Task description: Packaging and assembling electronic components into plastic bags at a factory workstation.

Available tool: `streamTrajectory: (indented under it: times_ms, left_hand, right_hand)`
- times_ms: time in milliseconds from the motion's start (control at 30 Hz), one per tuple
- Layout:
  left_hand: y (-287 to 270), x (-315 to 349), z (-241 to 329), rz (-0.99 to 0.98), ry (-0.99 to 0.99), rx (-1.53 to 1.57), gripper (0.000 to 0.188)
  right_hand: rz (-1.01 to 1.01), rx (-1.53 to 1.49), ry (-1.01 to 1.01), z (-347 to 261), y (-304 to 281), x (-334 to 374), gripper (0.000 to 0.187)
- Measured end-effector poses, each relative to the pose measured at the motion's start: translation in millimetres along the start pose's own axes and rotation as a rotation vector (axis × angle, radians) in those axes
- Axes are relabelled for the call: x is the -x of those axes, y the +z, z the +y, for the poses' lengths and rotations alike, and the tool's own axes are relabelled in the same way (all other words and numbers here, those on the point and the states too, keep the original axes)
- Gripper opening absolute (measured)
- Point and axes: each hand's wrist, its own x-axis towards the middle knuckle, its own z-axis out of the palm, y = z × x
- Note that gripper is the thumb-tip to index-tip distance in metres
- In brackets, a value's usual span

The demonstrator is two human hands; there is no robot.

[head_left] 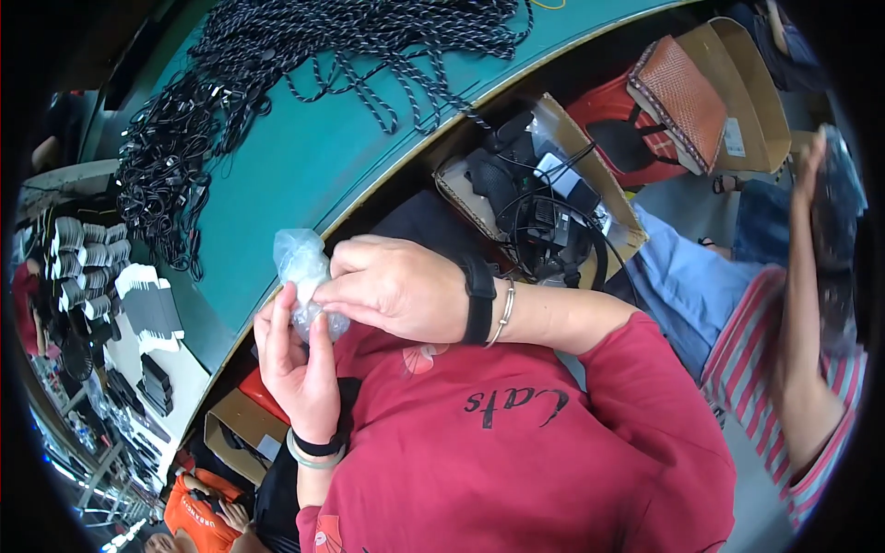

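A crumpled clear plastic bag [300, 251] is held between my two hands, in front of my red top and beside the table edge. Something whitish shows through it, but its shape is too blurred to name. My left hand [306, 364] supports the bag from below, its thumb and fingertips pressed against the plastic. From the right, my right hand [401, 288] pinches the bag's middle with thumb and bent fingers. Part of the bag is hidden behind the fingers.
A green table [277, 152] carries heaps of dark braided cables [369, 32] and black cords [161, 175]. An open carton [613, 217] of adapters and cords stands beside it. A person in a striped shirt [751, 346] lifts a plastic-wrapped bundle [837, 249] at right. White stacks [88, 258] stand far left.
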Motion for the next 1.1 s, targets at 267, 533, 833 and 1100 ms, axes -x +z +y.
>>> streamTrajectory:
  times_ms: [267, 533, 833, 1100]
  left_hand:
    - [4.8, 0.2, 0.2, -0.027, -0.036, 0.003, 0.046]
    - [3.0, 0.8, 1.0, -0.045, -0.056, -0.067, 0.046]
    - [1.5, 0.1, -0.2, -0.040, -0.079, 0.093, 0.047]
    - [-3.4, 4.2, 0.0, -0.036, -0.056, -0.008, 0.044]
  right_hand:
    - [0.174, 0.244, -0.105, -8.2, 12.9, 1.4, 0.017]
    - [0.180, 0.185, -0.015, -15.1, 18.5, 5.4, 0.022]
    - [0.119, 0.148, -0.056, -9.3, 7.6, 5.6, 0.027]
    - [0.162, 0.195, 0.020, -10.5, 13.0, -3.4, 0.023]
